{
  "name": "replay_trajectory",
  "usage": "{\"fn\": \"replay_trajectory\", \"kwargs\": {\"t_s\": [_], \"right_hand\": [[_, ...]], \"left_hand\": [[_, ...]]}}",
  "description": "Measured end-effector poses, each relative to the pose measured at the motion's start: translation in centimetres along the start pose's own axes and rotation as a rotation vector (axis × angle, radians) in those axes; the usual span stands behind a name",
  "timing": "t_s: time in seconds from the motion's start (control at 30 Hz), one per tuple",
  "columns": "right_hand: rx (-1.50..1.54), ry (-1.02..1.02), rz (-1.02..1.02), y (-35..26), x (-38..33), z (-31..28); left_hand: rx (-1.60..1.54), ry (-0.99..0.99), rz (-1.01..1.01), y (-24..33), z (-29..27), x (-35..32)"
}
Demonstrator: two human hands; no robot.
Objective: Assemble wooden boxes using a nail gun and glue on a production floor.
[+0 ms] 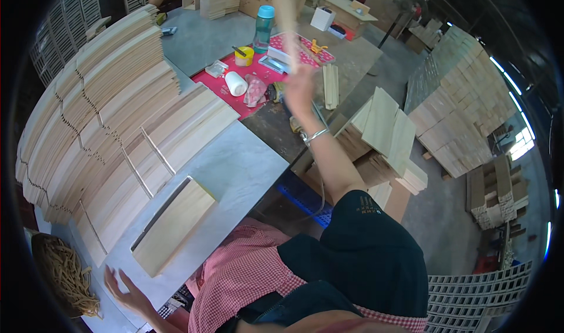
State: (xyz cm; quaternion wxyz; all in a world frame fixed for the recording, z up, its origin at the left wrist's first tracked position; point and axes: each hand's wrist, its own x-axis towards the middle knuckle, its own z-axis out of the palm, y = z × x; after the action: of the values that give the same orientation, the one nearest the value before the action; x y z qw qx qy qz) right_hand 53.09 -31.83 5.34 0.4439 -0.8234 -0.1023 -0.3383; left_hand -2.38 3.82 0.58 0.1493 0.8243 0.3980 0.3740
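Observation:
My right hand (301, 89), a bracelet at its wrist, is raised over the far part of the workbench and closed around a pale wooden slat (285, 15). The slat points upward and away from me and is smeared by motion. At the near left edge of the table, my left hand (129, 295) is open with its fingers apart and nothing in it. Just beyond it a long wooden board piece (173, 230), with a dark gap along its far side, lies on the grey tabletop (249, 156).
Stacked thin boards (111, 98) cover the table's left side. A basket of wood strips (67, 274) stands near left. Past the table are a teal bottle (264, 30), white bottle (236, 84) and yellow tub (244, 55). Board stacks (382, 133) rise at right.

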Motion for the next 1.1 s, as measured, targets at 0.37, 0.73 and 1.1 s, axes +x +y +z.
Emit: {"fn": "replay_trajectory", "kwargs": {"t_s": [0.37, 0.73, 1.1], "right_hand": [[0.437, -0.945, -0.977, -17.4, -16.1, 0.0], [0.611, -1.069, -0.630, -16.9, -14.1, 4.1], [0.487, -1.094, -0.572, -14.5, -17.5, 6.3]], "left_hand": [[-0.119, -0.465, 0.175, 8.5, -0.5, 5.4], [-0.268, -0.316, 0.093, 5.1, 2.0, 5.5], [-0.185, -0.412, -0.066, 1.9, 3.9, 4.7]]}}
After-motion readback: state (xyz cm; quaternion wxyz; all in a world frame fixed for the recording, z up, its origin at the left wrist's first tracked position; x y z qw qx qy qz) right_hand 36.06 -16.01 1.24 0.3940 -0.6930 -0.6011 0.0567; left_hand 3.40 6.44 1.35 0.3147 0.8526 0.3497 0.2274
